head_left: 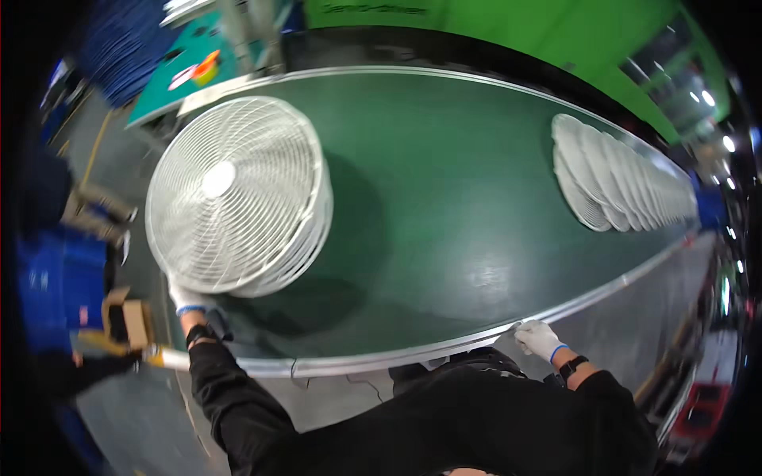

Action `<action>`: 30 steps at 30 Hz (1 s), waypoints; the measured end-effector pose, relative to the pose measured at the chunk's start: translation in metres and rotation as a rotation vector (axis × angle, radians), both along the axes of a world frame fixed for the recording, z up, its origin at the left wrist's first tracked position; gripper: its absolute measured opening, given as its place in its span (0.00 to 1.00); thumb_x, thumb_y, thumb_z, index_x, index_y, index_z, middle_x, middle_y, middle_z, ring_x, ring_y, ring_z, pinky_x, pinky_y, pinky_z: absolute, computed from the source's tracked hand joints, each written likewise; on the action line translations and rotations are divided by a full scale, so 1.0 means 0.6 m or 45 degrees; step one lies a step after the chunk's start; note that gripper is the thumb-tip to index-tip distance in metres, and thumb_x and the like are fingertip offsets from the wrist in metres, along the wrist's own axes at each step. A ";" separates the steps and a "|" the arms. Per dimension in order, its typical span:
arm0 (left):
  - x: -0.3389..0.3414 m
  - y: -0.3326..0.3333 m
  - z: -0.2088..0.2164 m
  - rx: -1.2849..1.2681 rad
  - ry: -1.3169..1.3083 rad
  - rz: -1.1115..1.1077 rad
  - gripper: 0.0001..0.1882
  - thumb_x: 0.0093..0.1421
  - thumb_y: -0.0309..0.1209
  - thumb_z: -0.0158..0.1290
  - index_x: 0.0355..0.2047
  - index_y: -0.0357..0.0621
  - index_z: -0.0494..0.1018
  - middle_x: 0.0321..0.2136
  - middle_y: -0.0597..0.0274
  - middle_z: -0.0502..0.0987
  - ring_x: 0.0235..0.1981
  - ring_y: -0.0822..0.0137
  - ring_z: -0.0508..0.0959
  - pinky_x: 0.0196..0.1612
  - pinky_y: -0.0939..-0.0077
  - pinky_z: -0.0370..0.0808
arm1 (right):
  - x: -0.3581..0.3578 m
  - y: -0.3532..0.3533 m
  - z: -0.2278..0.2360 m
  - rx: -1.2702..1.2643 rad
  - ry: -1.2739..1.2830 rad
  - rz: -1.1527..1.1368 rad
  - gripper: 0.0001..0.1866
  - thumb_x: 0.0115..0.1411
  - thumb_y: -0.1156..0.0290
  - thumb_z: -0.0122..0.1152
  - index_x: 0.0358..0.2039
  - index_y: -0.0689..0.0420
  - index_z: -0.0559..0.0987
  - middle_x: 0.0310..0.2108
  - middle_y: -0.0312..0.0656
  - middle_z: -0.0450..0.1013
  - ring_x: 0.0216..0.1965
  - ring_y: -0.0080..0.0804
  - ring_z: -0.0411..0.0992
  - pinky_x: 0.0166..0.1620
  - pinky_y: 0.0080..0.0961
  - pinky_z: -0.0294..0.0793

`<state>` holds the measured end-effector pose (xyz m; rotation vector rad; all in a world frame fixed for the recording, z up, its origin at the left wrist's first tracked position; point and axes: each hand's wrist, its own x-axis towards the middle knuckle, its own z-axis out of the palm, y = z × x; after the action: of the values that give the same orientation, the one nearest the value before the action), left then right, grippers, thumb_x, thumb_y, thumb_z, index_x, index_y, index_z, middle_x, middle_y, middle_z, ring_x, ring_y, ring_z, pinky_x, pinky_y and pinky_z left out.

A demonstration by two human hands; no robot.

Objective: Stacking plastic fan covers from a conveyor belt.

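Observation:
A tall stack of white round fan grilles (270, 202) stands at the left end of the green conveyor belt (444, 182). My left hand (181, 297), in a white glove, is at the stack's near left edge and seems to touch it; its fingers are blurred and partly hidden. By the belt's near metal rail (429, 351) is my right hand (541, 339), also gloved in white. Its fingers are curled together at the rail, and what they may hold cannot be made out. Dark sleeves cover both forearms.
A row of overlapping white grilles (615, 178) lies at the belt's right end. Behind the belt stands a large green machine (508, 36). A teal table (171, 83) with an orange-and-yellow object is at the far left. An open cardboard box (136, 321) and another person's sleeve (87, 377) are at left.

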<state>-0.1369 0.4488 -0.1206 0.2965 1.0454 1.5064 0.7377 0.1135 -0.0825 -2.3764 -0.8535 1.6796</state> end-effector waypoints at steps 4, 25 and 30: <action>0.192 0.107 -0.144 -0.753 0.839 -0.085 0.15 0.64 0.21 0.51 0.48 0.24 0.78 0.39 0.42 0.85 0.35 0.45 0.83 0.34 0.57 0.80 | 0.128 -0.193 -0.026 -0.129 -0.342 0.119 0.09 0.64 0.68 0.60 0.30 0.58 0.82 0.26 0.38 0.77 0.27 0.30 0.78 0.29 0.31 0.78; 0.098 0.291 0.012 0.647 1.182 -1.085 0.24 0.75 0.30 0.50 0.69 0.37 0.69 0.60 0.55 0.81 0.56 0.61 0.82 0.57 0.67 0.80 | -0.271 -0.259 0.148 -0.538 -0.759 1.451 0.04 0.56 0.67 0.67 0.29 0.46 0.88 0.30 0.32 0.83 0.36 0.39 0.84 0.35 0.37 0.82; 0.086 0.281 0.014 0.594 0.575 -1.150 0.27 0.75 0.29 0.50 0.73 0.38 0.65 0.62 0.56 0.79 0.59 0.61 0.80 0.62 0.65 0.77 | -0.459 -0.230 0.178 -0.298 -0.854 1.472 0.04 0.55 0.70 0.68 0.28 0.46 0.89 0.30 0.35 0.85 0.36 0.40 0.84 0.35 0.37 0.82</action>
<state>-0.0850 0.6175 -0.1123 1.2968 0.7069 0.8302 0.4625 -0.0242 0.0240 -2.8263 -2.6393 1.0990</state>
